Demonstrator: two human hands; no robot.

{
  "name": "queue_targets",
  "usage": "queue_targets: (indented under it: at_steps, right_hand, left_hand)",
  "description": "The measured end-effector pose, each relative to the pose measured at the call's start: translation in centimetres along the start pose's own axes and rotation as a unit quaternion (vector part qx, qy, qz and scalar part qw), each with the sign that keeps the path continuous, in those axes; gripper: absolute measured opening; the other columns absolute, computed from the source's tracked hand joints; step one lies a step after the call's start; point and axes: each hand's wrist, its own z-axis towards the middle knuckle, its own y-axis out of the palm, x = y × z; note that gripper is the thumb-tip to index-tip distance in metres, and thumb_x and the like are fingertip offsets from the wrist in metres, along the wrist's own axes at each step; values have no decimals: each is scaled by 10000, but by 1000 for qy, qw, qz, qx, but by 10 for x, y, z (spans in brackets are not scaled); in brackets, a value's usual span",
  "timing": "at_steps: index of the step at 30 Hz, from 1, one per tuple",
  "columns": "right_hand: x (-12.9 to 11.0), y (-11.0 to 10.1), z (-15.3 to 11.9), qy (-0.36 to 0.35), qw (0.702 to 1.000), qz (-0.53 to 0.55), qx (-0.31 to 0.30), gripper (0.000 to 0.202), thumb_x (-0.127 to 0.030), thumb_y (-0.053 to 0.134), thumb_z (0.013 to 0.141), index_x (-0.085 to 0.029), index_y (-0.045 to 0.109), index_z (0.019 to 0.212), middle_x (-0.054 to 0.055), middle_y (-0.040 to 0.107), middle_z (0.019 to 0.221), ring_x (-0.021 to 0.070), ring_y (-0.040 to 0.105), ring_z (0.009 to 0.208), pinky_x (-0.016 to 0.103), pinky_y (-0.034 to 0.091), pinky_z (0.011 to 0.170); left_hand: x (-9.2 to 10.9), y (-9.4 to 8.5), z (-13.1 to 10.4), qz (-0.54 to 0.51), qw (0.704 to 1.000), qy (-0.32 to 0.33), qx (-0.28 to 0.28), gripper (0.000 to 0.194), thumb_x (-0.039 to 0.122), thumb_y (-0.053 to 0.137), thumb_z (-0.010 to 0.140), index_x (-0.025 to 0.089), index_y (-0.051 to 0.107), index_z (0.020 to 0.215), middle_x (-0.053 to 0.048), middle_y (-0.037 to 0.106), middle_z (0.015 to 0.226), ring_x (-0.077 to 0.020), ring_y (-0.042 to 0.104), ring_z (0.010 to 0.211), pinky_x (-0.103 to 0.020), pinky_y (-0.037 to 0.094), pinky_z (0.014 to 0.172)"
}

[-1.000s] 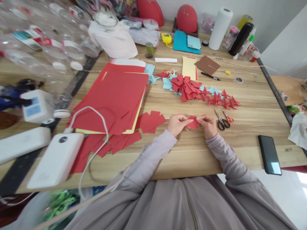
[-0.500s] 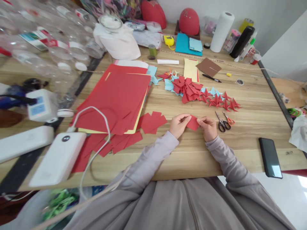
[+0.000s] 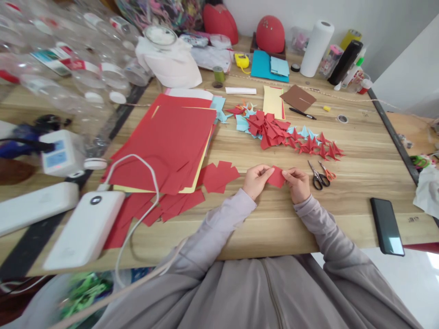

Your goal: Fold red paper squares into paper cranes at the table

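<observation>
Between my two hands, just above the wooden table, is a small red square of paper (image 3: 276,177). My left hand (image 3: 256,181) pinches its left corner between thumb and fingers. At the opposite corner, my right hand (image 3: 297,183) grips it the same way. Loose red paper pieces (image 3: 219,177) lie to the left of my left hand. Beyond both hands sits a pile of folded red paper shapes (image 3: 269,130), with pointed red and light blue ones trailing to the right. Black-handled scissors (image 3: 318,179) and smaller orange-handled scissors (image 3: 328,172) rest beside my right hand.
A stack of large red sheets (image 3: 174,141) lies left, with a white power bank (image 3: 85,228) and its cable near it. Plastic bottles (image 3: 85,68) crowd the far left. A phone (image 3: 387,225) is at the right. A black pen (image 3: 302,113) lies behind the folded shapes.
The view has shifted very slightly. Both hands keep hold of the red paper in nearly the same place.
</observation>
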Motion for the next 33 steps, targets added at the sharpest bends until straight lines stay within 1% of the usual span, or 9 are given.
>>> queue_targets:
  at_steps: [5, 8, 11, 13, 17, 22, 27, 29, 33]
  right_hand:
    - [-2, -1, 0, 17, 1000, -9, -17, 214, -315, 754, 593, -178, 597, 550, -37, 559, 477, 82, 459, 441, 230, 350, 462]
    - [-4, 0, -1, 23, 999, -22, -41, 234, -374, 711, 645, -180, 596, 580, -30, 558, 511, 91, 466, 472, 239, 365, 489]
    - [-7, 3, -3, -13, 995, -79, -56, 244, -412, 691, 667, -183, 610, 645, -21, 570, 580, 102, 478, 537, 250, 386, 541]
    - [-8, 5, -4, -44, 990, -118, -69, 258, -410, 703, 659, -183, 588, 619, -22, 550, 583, 103, 462, 555, 249, 379, 551]
    - [-7, 4, -4, -72, 984, -139, -89, 301, -414, 686, 682, -183, 529, 570, -33, 489, 559, 96, 421, 549, 244, 351, 544]
    - [-5, -1, 0, -70, 986, -149, -40, 329, -464, 650, 701, -186, 511, 592, -40, 467, 554, 92, 398, 529, 242, 330, 528]
    - [-6, -1, 1, -54, 989, -133, -25, 327, -466, 665, 681, -190, 515, 592, -40, 468, 547, 91, 393, 516, 241, 324, 518]
    - [-5, -1, 1, -43, 991, -125, -13, 331, -476, 666, 673, -191, 516, 598, -42, 465, 542, 88, 387, 511, 237, 320, 509]
    - [-3, -2, 3, -48, 992, -114, 20, 344, -487, 668, 662, -190, 506, 600, -44, 461, 542, 86, 387, 516, 230, 322, 507]
  left_hand:
    - [3, -1, -1, 1, 1000, 20, -2, 221, 347, 612, 731, 139, 588, 661, 27, 528, 573, -82, 442, 548, -211, 357, 556]
    - [4, 0, -2, 17, 999, 25, -16, 208, 330, 600, 731, 142, 570, 647, 30, 513, 560, -81, 426, 535, -211, 342, 541]
    - [5, 2, -5, 37, 997, 23, -68, 223, 326, 591, 724, 143, 539, 607, 37, 477, 530, -75, 397, 505, -211, 315, 508]
    - [5, 5, -7, 49, 994, 24, -94, 253, 328, 586, 723, 147, 504, 567, 47, 435, 503, -68, 372, 483, -209, 293, 487]
    - [8, 7, -11, 44, 993, 13, -110, 278, 344, 591, 716, 146, 490, 549, 51, 424, 486, -62, 381, 467, -202, 303, 472]
    - [13, 7, -15, -6, 986, -66, -152, 231, 352, 576, 720, 150, 526, 620, 26, 527, 491, -95, 508, 442, -213, 406, 457]
    - [16, 8, -16, 5, 991, -47, -127, 139, 243, 558, 692, 158, 516, 591, 34, 521, 451, -91, 513, 410, -199, 402, 441]
    - [16, 9, -15, 0, 991, -47, -127, 115, 227, 545, 690, 158, 531, 599, 35, 525, 451, -87, 513, 408, -196, 401, 440]
    - [17, 10, -15, -12, 990, -58, -125, 79, 214, 544, 691, 148, 579, 668, 30, 554, 492, -83, 520, 411, -194, 411, 440]
